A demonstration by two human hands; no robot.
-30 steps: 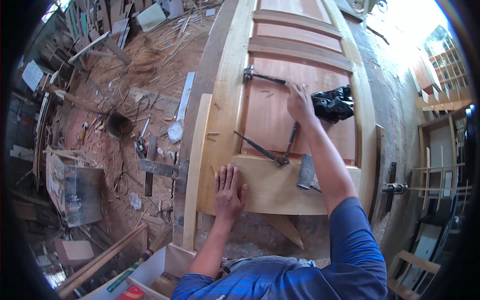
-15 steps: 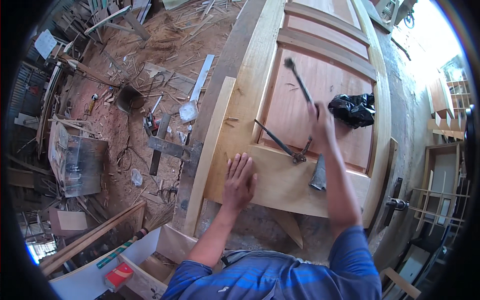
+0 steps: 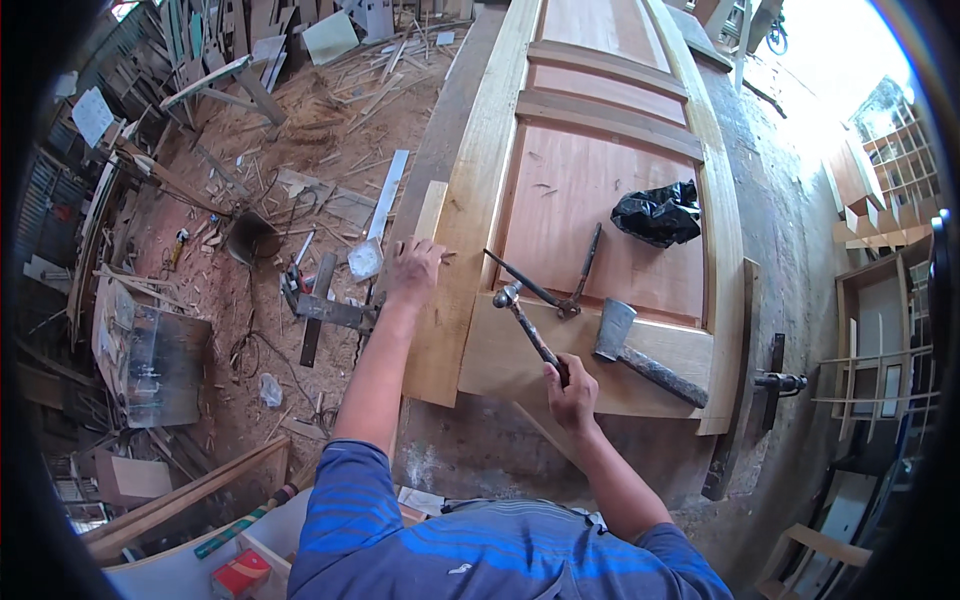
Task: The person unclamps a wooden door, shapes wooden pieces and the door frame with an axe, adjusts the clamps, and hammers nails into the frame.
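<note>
A pale wooden panel door (image 3: 610, 190) lies flat on a bench, its reddish inset panels facing up. My left hand (image 3: 415, 275) rests with bent fingers over the pale wooden strip (image 3: 431, 212) along the door's left edge, close to a small peg (image 3: 448, 256) in the stile. In my right hand (image 3: 574, 392) is a ball-peen hammer (image 3: 530, 327), gripped by its handle, its head pointing up-left above the bottom rail. Pincers (image 3: 566, 303) with spread handles lie across the rail and panel. Right of them rests a hatchet (image 3: 650, 370).
A crumpled black plastic bag (image 3: 658, 214) sits on the panel. Beyond the bench's left side, wood scraps and shavings cover the floor around a metal bucket (image 3: 252, 237). A clamp (image 3: 780, 384) juts out at the right. An open box with a red carton (image 3: 240, 575) stands lower left.
My left hand has left the bottom rail and moved forward and left onto the strip. My right hand has brought the hammer down and back toward me, uncovering the hatchet.
</note>
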